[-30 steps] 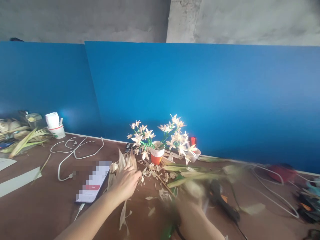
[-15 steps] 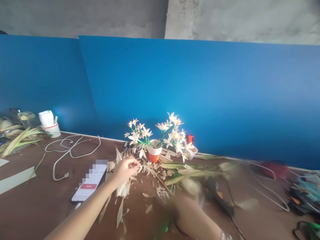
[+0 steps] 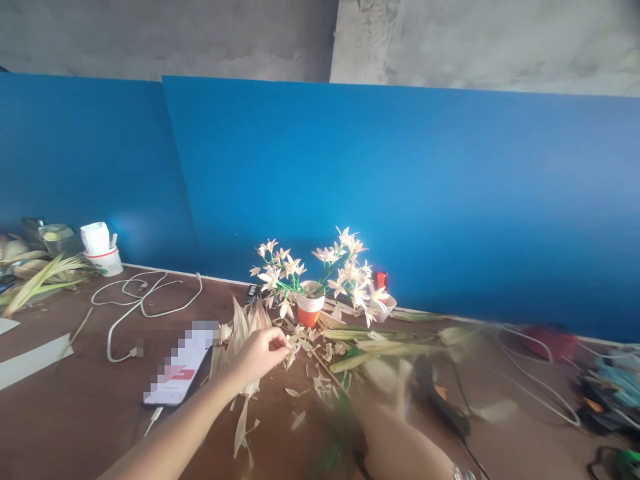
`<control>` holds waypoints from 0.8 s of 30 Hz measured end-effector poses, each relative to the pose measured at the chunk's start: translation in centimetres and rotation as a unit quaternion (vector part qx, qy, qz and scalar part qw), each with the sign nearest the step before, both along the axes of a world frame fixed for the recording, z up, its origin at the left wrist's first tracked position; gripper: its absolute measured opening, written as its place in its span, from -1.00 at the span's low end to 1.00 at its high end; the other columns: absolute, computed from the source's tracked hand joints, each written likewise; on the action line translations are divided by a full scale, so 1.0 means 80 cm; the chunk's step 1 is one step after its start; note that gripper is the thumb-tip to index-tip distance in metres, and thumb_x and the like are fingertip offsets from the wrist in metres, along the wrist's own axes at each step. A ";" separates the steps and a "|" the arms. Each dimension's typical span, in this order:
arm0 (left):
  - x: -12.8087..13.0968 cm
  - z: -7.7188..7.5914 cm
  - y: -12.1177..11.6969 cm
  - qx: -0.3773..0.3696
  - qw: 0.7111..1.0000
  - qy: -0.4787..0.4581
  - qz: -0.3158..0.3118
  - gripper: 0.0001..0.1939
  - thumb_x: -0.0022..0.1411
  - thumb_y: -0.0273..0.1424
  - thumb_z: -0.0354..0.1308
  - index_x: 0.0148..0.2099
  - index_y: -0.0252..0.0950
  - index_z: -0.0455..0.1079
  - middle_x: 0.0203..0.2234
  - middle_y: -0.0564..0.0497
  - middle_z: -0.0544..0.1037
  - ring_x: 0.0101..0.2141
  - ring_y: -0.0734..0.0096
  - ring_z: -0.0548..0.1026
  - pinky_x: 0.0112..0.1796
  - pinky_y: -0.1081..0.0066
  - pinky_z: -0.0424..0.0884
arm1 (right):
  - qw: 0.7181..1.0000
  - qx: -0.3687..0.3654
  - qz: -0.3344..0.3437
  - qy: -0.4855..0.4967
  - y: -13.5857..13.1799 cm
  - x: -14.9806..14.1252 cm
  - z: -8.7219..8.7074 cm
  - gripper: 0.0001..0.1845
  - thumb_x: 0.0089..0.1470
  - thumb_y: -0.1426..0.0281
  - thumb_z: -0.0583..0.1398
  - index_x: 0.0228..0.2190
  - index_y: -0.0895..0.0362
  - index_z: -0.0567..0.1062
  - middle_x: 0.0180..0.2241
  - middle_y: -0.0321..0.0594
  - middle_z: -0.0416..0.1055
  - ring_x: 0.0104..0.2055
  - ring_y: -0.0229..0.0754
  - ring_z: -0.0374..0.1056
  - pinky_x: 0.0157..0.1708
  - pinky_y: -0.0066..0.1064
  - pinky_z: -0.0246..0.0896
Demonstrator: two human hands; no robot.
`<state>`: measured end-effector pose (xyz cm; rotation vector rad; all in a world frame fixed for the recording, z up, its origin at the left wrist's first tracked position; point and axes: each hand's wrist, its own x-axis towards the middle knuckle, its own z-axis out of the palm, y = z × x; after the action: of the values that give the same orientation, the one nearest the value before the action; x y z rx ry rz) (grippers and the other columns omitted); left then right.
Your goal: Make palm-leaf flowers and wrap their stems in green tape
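My left hand [image 3: 267, 350] is closed in a pinch over the scattered husk scraps; whatever sits between thumb and forefinger is too small to make out. Pale husk petals [image 3: 295, 347] lie right beside its fingertips. My right hand [image 3: 367, 423] is smeared by motion low in the view, its fingers indistinct, with a blurred green shape [image 3: 333, 447] beside it. Beyond both hands stands an orange and white paper cup [image 3: 309, 312] holding green stems topped with cream husk flowers [image 3: 350, 277].
A phone [image 3: 175, 373] with a cable lies left of my left arm. White cords [image 3: 133, 303] and a white cup [image 3: 104, 260] are farther left. Long husk leaves [image 3: 380, 347], a black corded tool [image 3: 437, 400] and a red item [image 3: 553, 341] are on the right. A blue partition [image 3: 390, 180] closes the back.
My left hand has shifted slightly right and down, with its pinch kept. My right hand stays blurred near the same place, a little to the right.
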<state>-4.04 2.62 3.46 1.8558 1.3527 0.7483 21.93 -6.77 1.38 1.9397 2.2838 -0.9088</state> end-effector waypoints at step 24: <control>0.011 -0.014 0.030 0.186 0.960 0.200 -0.056 -0.71 0.15 -0.47 -0.03 -0.22 -0.20 0.52 -0.17 -0.03 0.53 -0.15 0.24 0.46 -0.08 0.26 0.30 | 0.973 0.159 -0.073 -0.150 0.030 -0.039 0.032 -0.73 -0.03 0.58 0.05 -0.48 0.16 0.55 -0.47 -0.01 0.50 -0.32 -0.05 0.40 -0.25 -0.31 0.12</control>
<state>-3.19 5.01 2.32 2.4658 1.4017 0.6187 18.77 -4.36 3.93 2.2066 2.2385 -0.2316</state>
